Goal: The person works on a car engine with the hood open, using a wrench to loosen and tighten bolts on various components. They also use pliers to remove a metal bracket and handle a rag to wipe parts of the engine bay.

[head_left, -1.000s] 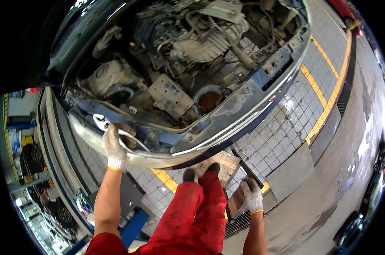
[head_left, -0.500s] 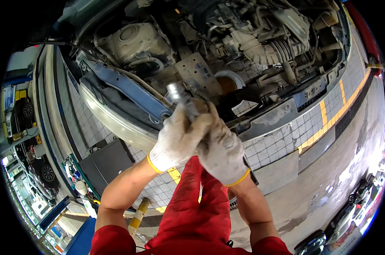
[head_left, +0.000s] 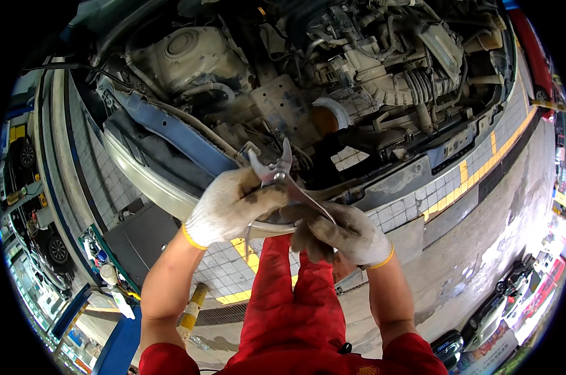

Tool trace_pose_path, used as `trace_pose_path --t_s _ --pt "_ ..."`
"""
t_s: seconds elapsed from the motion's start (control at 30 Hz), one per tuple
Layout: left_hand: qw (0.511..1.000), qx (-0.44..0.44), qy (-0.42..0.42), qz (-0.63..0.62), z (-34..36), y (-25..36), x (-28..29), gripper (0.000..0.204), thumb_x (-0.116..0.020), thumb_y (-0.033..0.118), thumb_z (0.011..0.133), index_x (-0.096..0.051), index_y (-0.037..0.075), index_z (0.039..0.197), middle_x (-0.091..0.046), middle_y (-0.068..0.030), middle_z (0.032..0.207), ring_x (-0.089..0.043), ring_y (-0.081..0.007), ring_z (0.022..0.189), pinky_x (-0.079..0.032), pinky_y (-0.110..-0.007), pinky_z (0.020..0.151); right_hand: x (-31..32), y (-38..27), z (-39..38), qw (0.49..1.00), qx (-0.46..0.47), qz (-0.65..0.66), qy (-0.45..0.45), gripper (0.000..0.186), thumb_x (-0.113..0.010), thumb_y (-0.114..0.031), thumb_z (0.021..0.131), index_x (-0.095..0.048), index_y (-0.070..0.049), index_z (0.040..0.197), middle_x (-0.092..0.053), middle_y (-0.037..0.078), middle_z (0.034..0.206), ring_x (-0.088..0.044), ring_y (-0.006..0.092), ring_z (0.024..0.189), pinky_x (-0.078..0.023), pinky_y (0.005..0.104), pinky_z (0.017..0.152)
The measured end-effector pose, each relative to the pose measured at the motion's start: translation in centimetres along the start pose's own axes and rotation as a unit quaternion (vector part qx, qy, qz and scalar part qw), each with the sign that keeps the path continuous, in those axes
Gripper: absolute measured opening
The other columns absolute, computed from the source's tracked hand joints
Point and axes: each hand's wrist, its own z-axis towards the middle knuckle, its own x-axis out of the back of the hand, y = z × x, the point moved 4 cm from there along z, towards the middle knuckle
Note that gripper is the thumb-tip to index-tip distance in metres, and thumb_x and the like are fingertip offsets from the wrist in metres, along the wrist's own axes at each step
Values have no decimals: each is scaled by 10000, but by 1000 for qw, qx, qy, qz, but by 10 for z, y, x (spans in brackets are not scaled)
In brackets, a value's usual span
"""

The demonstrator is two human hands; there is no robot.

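Both my hands wear pale knitted gloves with yellow cuffs, the fingers soiled. A pair of metal pliers (head_left: 280, 177) sits between them over the car's front edge, jaws apart and handles spread. My left hand (head_left: 230, 206) grips it near the pivot, thumb across the tool. My right hand (head_left: 342, 234) has its fingers closed round a handle on the right. Beyond the tool lie a blue-grey front panel (head_left: 170, 131), the cream bumper (head_left: 139, 172) and a dusty engine bay (head_left: 383, 81).
A dark cart top (head_left: 130, 237), a tool tray (head_left: 111, 269), a yellow post (head_left: 189, 319) and blue lift parts (head_left: 117, 337) are at lower left. Tiled floor with yellow lines (head_left: 458, 187) runs along the right. A red car (head_left: 533, 50) is at the upper right edge.
My left hand has left the bumper and my right hand has come up from low right; both now hold the pliers, which have opened out since half a second ago. The view has shifted.
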Motion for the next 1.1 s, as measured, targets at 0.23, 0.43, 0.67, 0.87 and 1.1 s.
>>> trace_pose_path --t_s 0.23,0.43,0.67,0.87,1.1 --pt "998 -3 -21 64 -11 -2 2 226 -588 184 1041 -650 -30 1003 -499 11 695 -445 -70 646 -396 -267 583 10 -8 -9 994 66 -55 63 502 -567 -250 1075 -500 0 1505 -606 0 773 -506 74 643 -456 257 580" --pt "998 -4 -48 49 -12 -7 -3 393 -627 316 1040 -597 -71 1098 -539 -23 715 -468 -95 638 -396 -260 593 16 -33 -22 962 59 -259 57 487 -557 -282 1083 -512 -12 1487 -664 90 759 -622 148 615 -526 324 601" --pt "999 -12 34 -18 -5 16 -27 288 -604 198 988 -635 -85 1032 -549 -13 688 -464 -78 592 -362 -242 545 31 -54 -37 977 68 -187 77 384 -545 -259 1087 -598 -13 1376 -700 85 756 -712 171 685 -559 347 651" --pt "1000 8 -6 24 -3 20 -23 189 -648 79 983 -692 -60 1105 -631 3 799 -505 -47 670 -388 -219 581 46 -58 -51 978 59 -187 75 355 -555 -272 1081 -676 10 1260 -721 80 769 -705 133 723 -552 320 679" --pt "987 -58 80 -124 29 30 -50 212 -597 156 1036 -610 -54 1005 -482 42 677 -392 -36 558 -292 -217 500 40 -47 -32 984 87 -20 153 373 -543 -263 1096 -634 5 1338 -731 58 921 -629 84 730 -507 234 634"
